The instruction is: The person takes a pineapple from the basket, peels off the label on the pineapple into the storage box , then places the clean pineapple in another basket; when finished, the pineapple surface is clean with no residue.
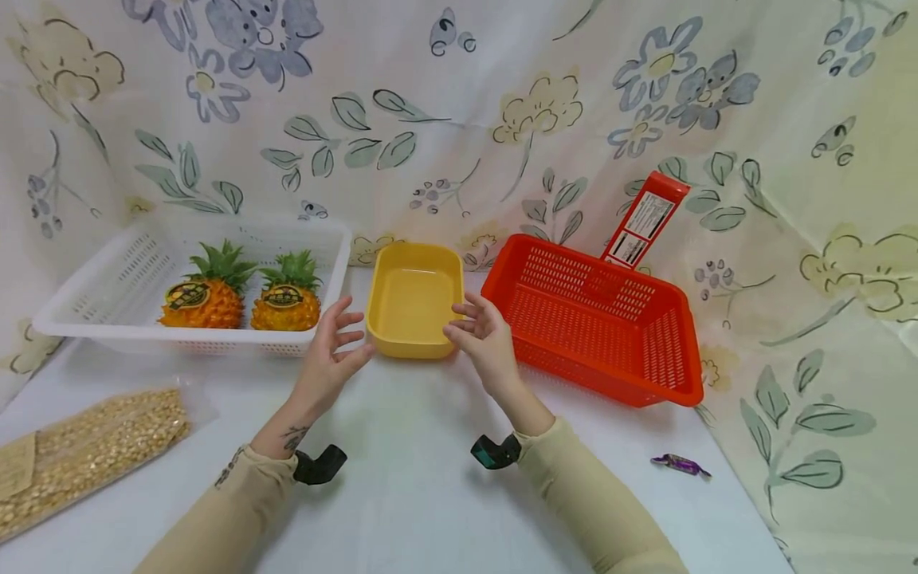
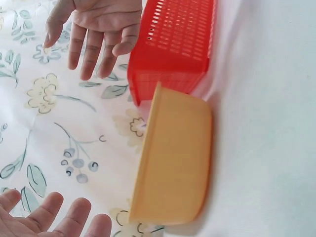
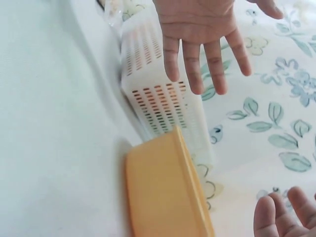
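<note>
A yellow rectangular dish (image 1: 416, 307) stands on the white tabletop between both hands. My left hand (image 1: 333, 355) is raised at its left side, fingers spread and palm turned inward. On the other side, my right hand (image 1: 488, 343) hovers by the dish's right rim with fingers slightly bent. In the left wrist view, the left fingers (image 2: 74, 215) appear apart from the dish (image 2: 175, 158). The right wrist view also shows the left hand (image 3: 202, 39) facing across, holding nothing, and the right fingers (image 3: 284, 215) at the lower corner.
At left, a white basket (image 1: 186, 339) holds two pineapples (image 1: 208, 299). A red basket (image 1: 595, 375) with an upright labelled handle (image 1: 641, 223) stands at right. A bag of yellow kernels (image 1: 100, 438) lies front left, a purple-wrapped candy (image 1: 681, 464) front right. Floral cloth hangs behind.
</note>
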Demonstrator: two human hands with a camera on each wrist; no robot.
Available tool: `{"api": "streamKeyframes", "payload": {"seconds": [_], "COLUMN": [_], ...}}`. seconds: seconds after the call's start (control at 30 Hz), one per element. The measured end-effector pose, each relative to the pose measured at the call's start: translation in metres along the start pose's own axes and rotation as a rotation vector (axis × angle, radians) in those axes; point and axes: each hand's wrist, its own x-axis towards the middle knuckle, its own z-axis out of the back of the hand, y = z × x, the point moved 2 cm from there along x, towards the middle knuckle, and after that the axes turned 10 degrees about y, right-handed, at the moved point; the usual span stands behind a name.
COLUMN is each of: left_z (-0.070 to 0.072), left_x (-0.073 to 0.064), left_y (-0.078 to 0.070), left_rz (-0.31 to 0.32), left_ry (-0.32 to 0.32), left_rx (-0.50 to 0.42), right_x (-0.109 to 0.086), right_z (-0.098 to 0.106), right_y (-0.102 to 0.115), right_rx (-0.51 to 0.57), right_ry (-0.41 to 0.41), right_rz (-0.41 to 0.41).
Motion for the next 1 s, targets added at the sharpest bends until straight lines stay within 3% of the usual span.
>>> {"api": "streamKeyframes", "payload": {"seconds": [0.3, 0.5, 0.67, 1.0], "left_z": [-0.005, -0.003, 0.004, 0.023], "left_x": [-0.002, -0.008, -0.014, -0.016], "left_y": [0.017, 0.020, 0.016, -0.005], "left_rz": [-0.001, 0.036, 0.036, -0.035], "left_ry": [0.006, 0.018, 0.012, -0.029], "left_rx": [0.001, -0.014, -0.032, 0.009], "right_x": [-0.015, -0.026, -0.030, -0.036], "right_z": [0.011, 0.019, 0.025, 0.044], "right_y": [-0.022, -0.040, -0.052, -0.070], "right_rx": [0.019, 0.006, -0.003, 0.034], "right_ry": [-0.077, -0.127, -0.206, -0.385], "right_rz": [0.007, -0.017, -0.036, -0.089]}}
